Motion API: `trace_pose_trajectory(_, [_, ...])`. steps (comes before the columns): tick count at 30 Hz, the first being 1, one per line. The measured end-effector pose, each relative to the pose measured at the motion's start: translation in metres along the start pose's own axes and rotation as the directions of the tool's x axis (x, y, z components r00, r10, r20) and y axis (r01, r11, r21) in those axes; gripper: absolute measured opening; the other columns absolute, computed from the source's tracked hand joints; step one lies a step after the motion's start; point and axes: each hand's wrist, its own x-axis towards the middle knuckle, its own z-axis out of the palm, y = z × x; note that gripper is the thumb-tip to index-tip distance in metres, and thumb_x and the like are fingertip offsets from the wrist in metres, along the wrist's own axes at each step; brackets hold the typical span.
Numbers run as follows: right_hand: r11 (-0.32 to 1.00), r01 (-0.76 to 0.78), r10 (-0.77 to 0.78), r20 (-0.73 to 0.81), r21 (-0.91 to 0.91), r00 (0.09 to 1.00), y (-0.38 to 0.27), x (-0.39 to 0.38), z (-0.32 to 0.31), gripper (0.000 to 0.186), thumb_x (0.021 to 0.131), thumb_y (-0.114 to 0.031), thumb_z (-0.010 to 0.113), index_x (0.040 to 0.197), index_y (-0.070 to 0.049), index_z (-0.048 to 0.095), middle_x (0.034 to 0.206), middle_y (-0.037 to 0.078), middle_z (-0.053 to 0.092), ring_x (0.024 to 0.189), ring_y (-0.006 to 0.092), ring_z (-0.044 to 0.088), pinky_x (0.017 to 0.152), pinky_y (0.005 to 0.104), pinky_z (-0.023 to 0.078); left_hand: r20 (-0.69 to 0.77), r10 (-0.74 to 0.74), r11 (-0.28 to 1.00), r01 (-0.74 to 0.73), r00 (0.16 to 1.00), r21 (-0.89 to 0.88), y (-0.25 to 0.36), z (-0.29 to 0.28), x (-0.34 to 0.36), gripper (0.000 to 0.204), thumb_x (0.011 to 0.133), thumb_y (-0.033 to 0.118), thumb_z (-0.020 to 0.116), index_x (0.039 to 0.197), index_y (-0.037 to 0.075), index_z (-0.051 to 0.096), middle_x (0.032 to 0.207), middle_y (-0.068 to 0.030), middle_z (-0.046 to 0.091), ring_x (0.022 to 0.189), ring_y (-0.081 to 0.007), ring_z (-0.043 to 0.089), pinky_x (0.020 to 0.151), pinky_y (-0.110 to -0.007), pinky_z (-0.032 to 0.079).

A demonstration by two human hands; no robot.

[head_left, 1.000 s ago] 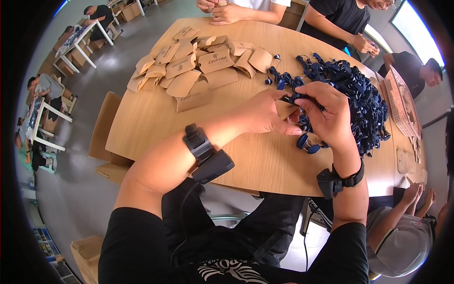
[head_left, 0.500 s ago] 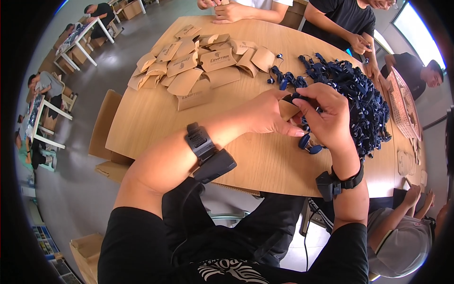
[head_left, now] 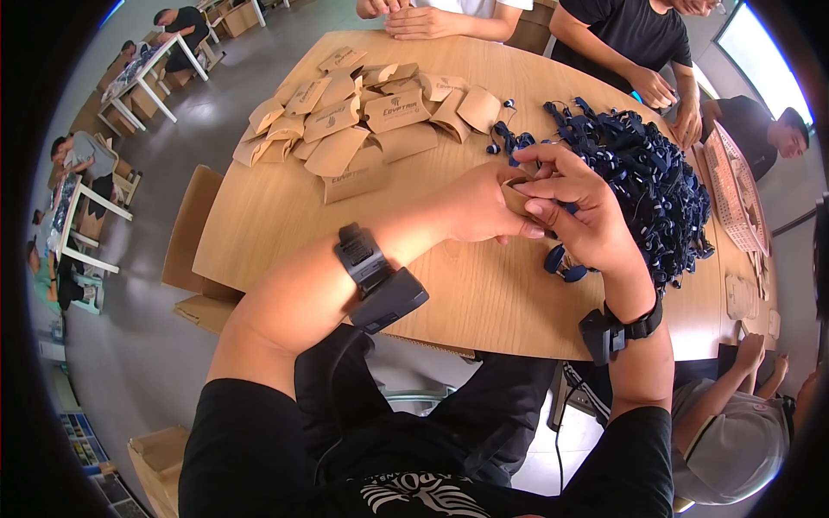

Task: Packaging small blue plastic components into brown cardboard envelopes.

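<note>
Over the wooden table point(head_left: 389, 268), my left hand point(head_left: 484, 207) is closed round a small brown cardboard pillow box point(head_left: 515, 197). My right hand point(head_left: 579, 207) is bent over the box's opening, its thumb and fingertips at the box; whether they also hold earphones is hidden. Just beyond and right of my hands lies a big heap of dark blue corded earphones point(head_left: 639, 190). A pile of brown pillow boxes point(head_left: 363, 125) lies at the far left of the table. A black strapped device sits on each wrist.
Co-workers sit across the table point(head_left: 613, 43) and at its right point(head_left: 725, 432). A pink perforated basket point(head_left: 730, 186) stands at the right edge, with flat cardboard pieces point(head_left: 743, 293) nearer. An open carton point(head_left: 194, 224) stands against the left edge. Other workers sit at white tables point(head_left: 95, 207) further left.
My right fingers have moved up and left over the box's opening, and the dark item in them is now out of sight. The co-workers across the table have shifted their hands.
</note>
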Motion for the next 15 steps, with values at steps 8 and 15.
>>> trace_pose_trajectory(8, [0.991, -0.025, 0.009, -0.119, -0.132, 0.993, -0.009, 0.000, 0.001, 0.026, 0.065, 0.003, 0.078, 0.090, 0.000, 0.071, 0.097, 0.010, 0.061, 0.082, 0.0214, 0.058, 0.068, 0.0299, 0.048, -0.044, -0.033, 0.995, 0.029, 0.998, -0.092, -0.016, -0.001, 0.007, 0.033, 0.077, 0.012, 0.080, 0.103, 0.004, 0.061, 0.083, -0.0028, 0.066, 0.060, -0.0092, 0.060, 0.054, -0.023, 0.050])
trace_pose_trajectory(15, [0.977, -0.050, 0.030, -0.095, -0.209, 0.995, -0.003, 0.000, -0.001, 0.024, 0.062, 0.008, 0.078, 0.082, 0.002, 0.066, 0.097, 0.011, 0.059, 0.083, 0.0226, 0.059, 0.068, 0.0293, 0.049, -0.059, -0.026, 0.999, 0.024, 0.998, -0.031, 0.002, 0.002, 0.000, 0.035, 0.078, 0.014, 0.079, 0.106, 0.004, 0.062, 0.085, -0.0026, 0.067, 0.060, -0.0093, 0.060, 0.053, -0.023, 0.050])
